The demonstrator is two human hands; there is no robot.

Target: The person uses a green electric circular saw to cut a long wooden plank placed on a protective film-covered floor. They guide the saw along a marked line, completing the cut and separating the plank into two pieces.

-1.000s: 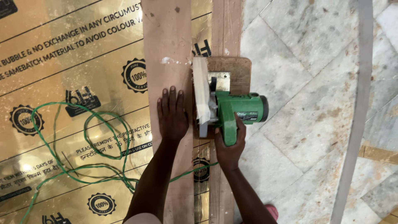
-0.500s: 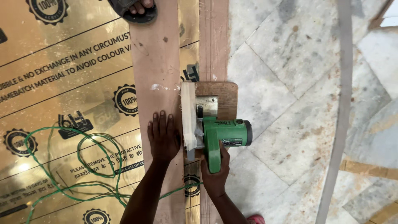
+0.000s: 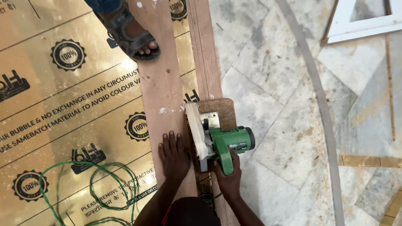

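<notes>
Left hand [image 3: 173, 157] lay spread flat on the plywood strip [image 3: 161, 96] while the right hand [image 3: 228, 180] gripped the green circular saw [image 3: 224, 144], mid-cut, needing a steady push farther.

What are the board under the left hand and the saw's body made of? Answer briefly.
Board: looks like plywood or similar wood sheet, matt reddish-brown, unfinished, with pale smudges. Saw body: apparently moulded plastic, glossy green with a black end cap; its guard looks like pale metal.

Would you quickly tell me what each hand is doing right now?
Left hand: open, flat on the wooden plank.
Right hand: closed around the green circular saw.
</notes>
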